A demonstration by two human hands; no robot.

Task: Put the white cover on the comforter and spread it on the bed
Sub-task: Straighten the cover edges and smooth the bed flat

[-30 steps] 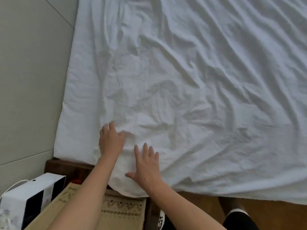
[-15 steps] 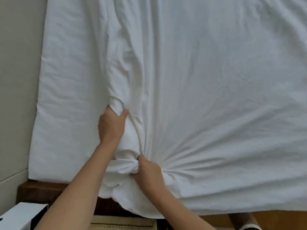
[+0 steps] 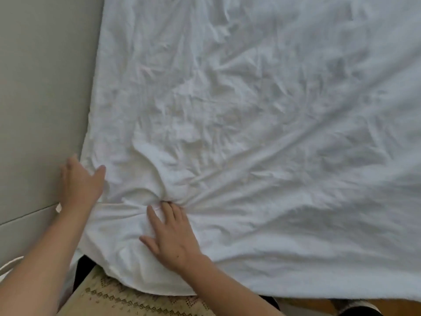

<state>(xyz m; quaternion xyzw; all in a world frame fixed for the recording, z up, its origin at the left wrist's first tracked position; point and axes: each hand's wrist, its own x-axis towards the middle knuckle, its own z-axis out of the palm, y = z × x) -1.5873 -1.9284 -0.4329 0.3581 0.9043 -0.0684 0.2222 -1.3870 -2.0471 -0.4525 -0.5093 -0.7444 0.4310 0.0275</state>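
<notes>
The white cover [image 3: 262,124], with the comforter not separately visible, lies spread over the bed, filling everything ahead of and to the right of both hands; its near edge runs left to right just behind the right hand [image 3: 169,236] and hangs over the bed's near side. How far it reaches is cut off by the frame, so its long axis cannot be told. The left hand [image 3: 79,181] lies flat, fingers spread and straight, on the cover's left corner, right beside the grey wall [image 3: 43,92] to its left. The right hand presses the cover with its thumb out to the left and its fingertips dug into a knot of folds; creases fan out from there ahead and to the right. Whether those fingers pinch the cloth cannot be told. Below the hands, a beige patterned rug [image 3: 127,299] shows under the cover's hanging corner.
</notes>
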